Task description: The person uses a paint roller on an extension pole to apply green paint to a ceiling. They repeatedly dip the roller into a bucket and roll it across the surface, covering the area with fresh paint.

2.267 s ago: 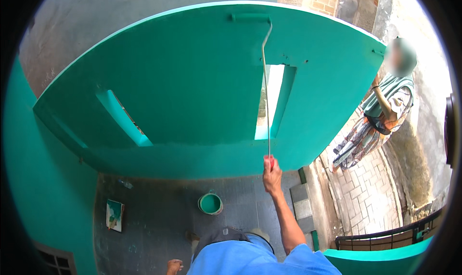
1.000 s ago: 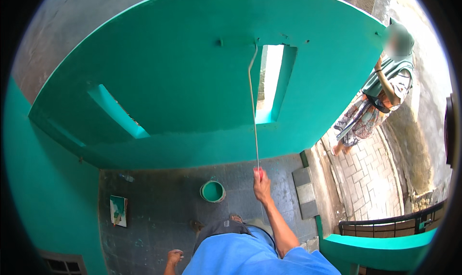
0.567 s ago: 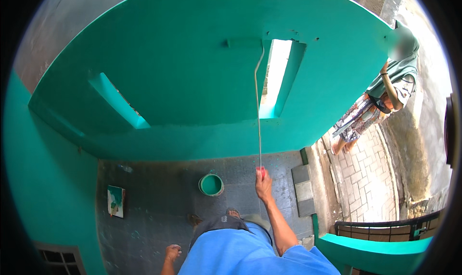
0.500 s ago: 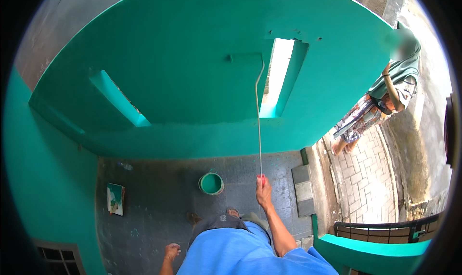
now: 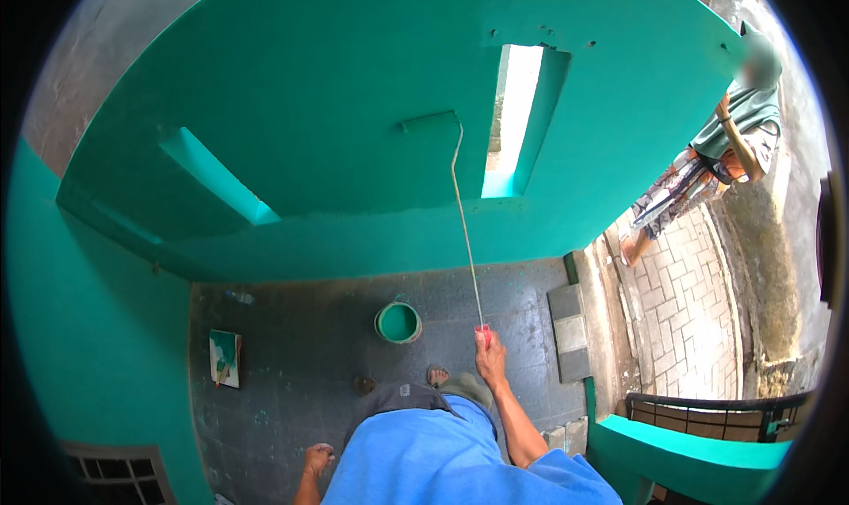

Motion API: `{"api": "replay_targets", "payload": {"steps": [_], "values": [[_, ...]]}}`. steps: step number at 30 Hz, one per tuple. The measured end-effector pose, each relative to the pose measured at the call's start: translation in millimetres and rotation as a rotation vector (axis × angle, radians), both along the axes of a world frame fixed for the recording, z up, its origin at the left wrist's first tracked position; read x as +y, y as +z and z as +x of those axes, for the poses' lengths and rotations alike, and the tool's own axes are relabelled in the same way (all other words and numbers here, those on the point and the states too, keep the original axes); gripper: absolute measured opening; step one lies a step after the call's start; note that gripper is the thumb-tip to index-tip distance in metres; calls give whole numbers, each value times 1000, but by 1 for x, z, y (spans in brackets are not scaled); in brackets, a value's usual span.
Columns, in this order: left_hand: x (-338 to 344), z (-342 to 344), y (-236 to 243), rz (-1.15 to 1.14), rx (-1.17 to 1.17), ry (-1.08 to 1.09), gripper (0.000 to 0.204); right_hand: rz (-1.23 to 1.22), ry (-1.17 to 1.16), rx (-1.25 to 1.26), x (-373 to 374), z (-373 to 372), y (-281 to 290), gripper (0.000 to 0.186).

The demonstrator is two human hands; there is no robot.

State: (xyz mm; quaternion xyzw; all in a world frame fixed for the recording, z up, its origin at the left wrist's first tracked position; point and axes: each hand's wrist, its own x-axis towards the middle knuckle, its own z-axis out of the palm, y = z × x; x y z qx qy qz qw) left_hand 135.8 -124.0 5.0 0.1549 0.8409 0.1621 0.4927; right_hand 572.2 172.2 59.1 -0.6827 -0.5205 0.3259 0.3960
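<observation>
My right hand (image 5: 491,361) is closed around the red handle of a long-framed paint roller (image 5: 465,218). Its thin metal rod slants up and slightly left to the green roller sleeve (image 5: 431,120), which lies against the green wall (image 5: 354,169) left of a tall slot opening (image 5: 513,120). Low beside my blue shirt hangs my left hand (image 5: 317,458), its fingers curled in and nothing visible in them. A bucket of green paint (image 5: 398,323) stands on the dark tiled floor ahead of my feet.
At left on the floor lies a paint-smeared white and green container (image 5: 225,359) with a brush on it. Another slanted slot (image 5: 221,178) cuts the wall. On the right are a step (image 5: 568,332), a black railing (image 5: 699,412) and a person (image 5: 730,147) standing outside on paving.
The roller sleeve has shifted left across the wall and tilted a little, away from the tall slot. My view has also turned slightly. The left hand stays low at my side.
</observation>
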Motion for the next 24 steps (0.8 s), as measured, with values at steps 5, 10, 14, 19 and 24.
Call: {"api": "replay_targets", "payload": {"steps": [5, 10, 14, 19, 24], "values": [[21, 26, 36, -68, 14, 8, 11, 16, 24, 10, 33, -10, 19, 42], [14, 26, 31, -78, -9, -10, 11, 10, 38, 16, 28, -10, -2, 43], [-3, 12, 4, 40, -62, -45, 11, 25, 34, 30, 29, -16, 11, 43], [11, 15, 7, 8, -48, -15, 12, 3, 44, 55, 44, -25, 14, 45], [9, 6, 1, 20, -59, 77, 12, -108, 45, 51, 2, -22, -44, 44]]}}
